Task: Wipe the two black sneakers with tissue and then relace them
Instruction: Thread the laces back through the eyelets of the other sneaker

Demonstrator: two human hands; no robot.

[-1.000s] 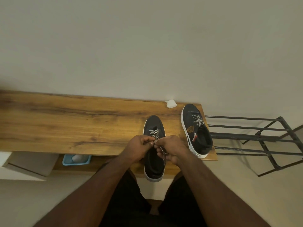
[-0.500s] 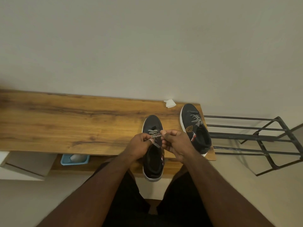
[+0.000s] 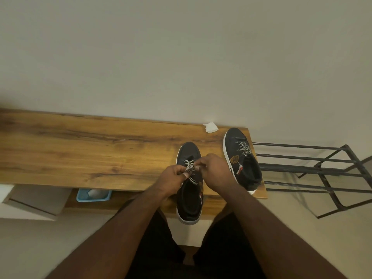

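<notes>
Plain pale wall rises behind a long wooden surface [image 3: 80, 150] carrying two black sneakers with white soles. On the near sneaker [image 3: 189, 198], whose heel overhangs the front edge, the left hand [image 3: 171, 180] and right hand [image 3: 215, 172] each have a pinching grip on the black-and-white patterned lace [image 3: 190, 168] over the tongue. Just right of it sits the far sneaker [image 3: 244, 160], its lace threaded near the toe; it bears a gold shield badge, lettering too small to read. One crumpled white tissue [image 3: 210, 127] lies by the wall. One black metal rack [image 3: 314, 168] stands right; one blue tray [image 3: 93, 195] sits below.
</notes>
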